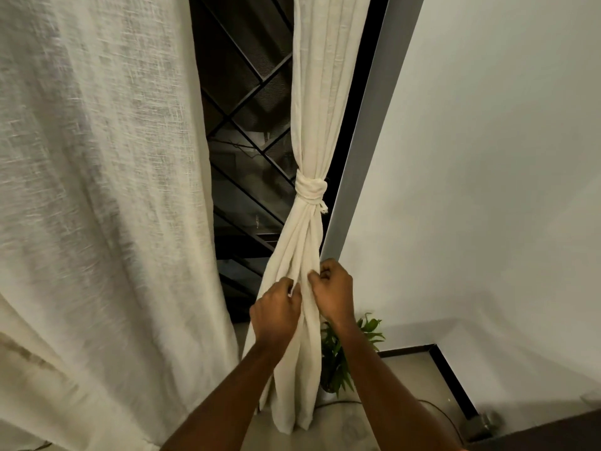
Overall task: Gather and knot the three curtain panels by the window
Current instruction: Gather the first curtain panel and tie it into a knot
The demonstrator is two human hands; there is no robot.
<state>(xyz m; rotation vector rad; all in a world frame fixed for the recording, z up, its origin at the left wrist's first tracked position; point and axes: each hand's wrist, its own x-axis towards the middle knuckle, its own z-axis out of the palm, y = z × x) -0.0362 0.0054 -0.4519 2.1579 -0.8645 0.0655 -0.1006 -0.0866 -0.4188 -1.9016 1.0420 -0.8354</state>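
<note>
- Cream linen marks the knotted curtain panel (310,131) hanging against the window frame (357,164), its knot (310,189) already tied.
- Left hand (276,312) and right hand (333,292) each pinch folds of the tail below the knot, apparently dressing it.
- Next likely comes the loose curtain panel (97,190) at left, needing gathering.
- Open room lies between the panels; a potted plant (341,349) crowds the tail's right.
</note>
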